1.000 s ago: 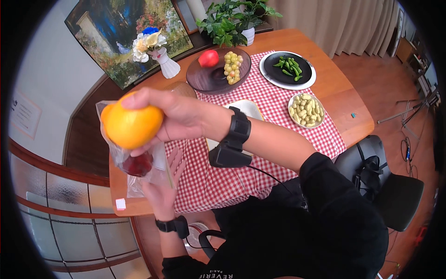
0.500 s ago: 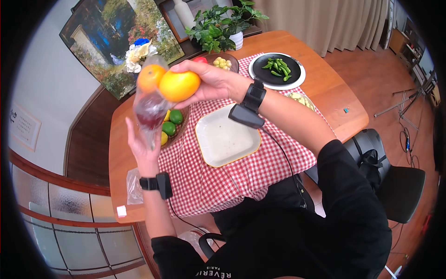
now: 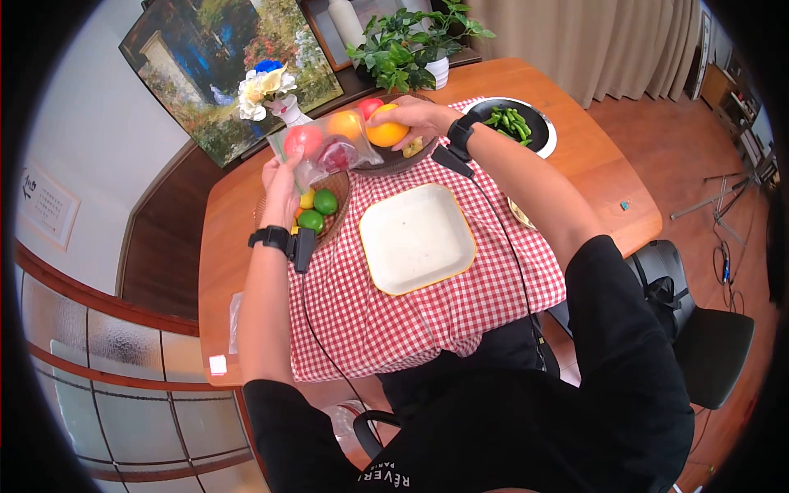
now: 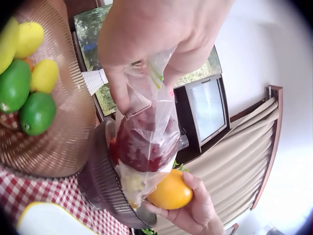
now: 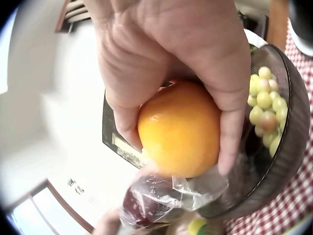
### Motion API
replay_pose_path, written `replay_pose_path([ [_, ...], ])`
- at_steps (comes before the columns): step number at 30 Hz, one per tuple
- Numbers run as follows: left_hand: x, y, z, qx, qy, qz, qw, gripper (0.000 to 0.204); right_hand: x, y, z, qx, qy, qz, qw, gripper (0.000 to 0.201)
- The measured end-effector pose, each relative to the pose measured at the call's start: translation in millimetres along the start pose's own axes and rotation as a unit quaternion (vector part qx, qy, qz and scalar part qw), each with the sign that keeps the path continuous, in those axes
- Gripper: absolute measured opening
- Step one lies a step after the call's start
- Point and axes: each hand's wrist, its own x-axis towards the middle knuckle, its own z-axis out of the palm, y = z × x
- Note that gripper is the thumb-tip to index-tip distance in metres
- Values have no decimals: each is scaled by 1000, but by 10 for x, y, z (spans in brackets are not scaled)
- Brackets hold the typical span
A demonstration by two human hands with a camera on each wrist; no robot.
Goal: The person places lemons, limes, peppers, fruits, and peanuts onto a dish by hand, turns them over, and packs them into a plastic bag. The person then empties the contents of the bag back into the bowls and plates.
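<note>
In the head view my left hand (image 3: 281, 193) grips the zip end of a clear plastic bag (image 4: 155, 105), held up over the table. Through the film show a dark red fruit (image 3: 336, 154), a pinkish-red round fruit (image 3: 302, 141) and an orange (image 3: 343, 125). My right hand (image 3: 421, 119) holds another orange (image 5: 180, 129) between thumb and fingers at the far end of the bag. Loose film overlaps the underside of this orange in the right wrist view. Just behind is a dark ribbed glass bowl (image 4: 105, 181) with grapes (image 5: 268, 110) and a red fruit (image 3: 370, 106).
Below my left hand stands a brownish ribbed bowl (image 4: 61, 152) with lemons and limes. A white square dish (image 3: 417, 238) sits on the checked cloth (image 3: 345, 345). Green peppers (image 3: 509, 123) lie on a plate at the back right. A vase (image 3: 288, 111) and plant stand behind.
The bag and both hands have swung away from me toward the back of the table. The bag now lies more level, with the left hand at its zip end. The right hand still holds its orange.
</note>
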Motion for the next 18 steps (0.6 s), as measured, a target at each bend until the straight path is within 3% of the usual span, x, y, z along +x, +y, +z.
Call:
replay_pose_path([
  [2,160,0,-7,50,2,-5,999,21,-2,14,-25,-243,51,-39,968,71],
  [7,342,41,4,129,-7,-43,991,24,109,133,-72,-336,46,-73,938,73],
  [9,192,182,190,136,36,-99,985,30,365,312,-183,-474,81,-135,866,76],
  [10,158,228,238,135,36,-101,985,30,337,324,-162,-474,80,-134,867,76],
  [12,128,313,328,164,76,-135,974,36,261,352,-121,-554,37,-194,809,84],
  [13,127,343,364,163,77,-135,974,36,236,360,-83,-555,36,-193,808,84],
  [16,222,391,398,199,79,-112,970,27,173,344,64,-579,27,-166,798,90],
  [18,367,437,396,339,28,22,940,20,129,259,130,-643,40,-138,753,94],
])
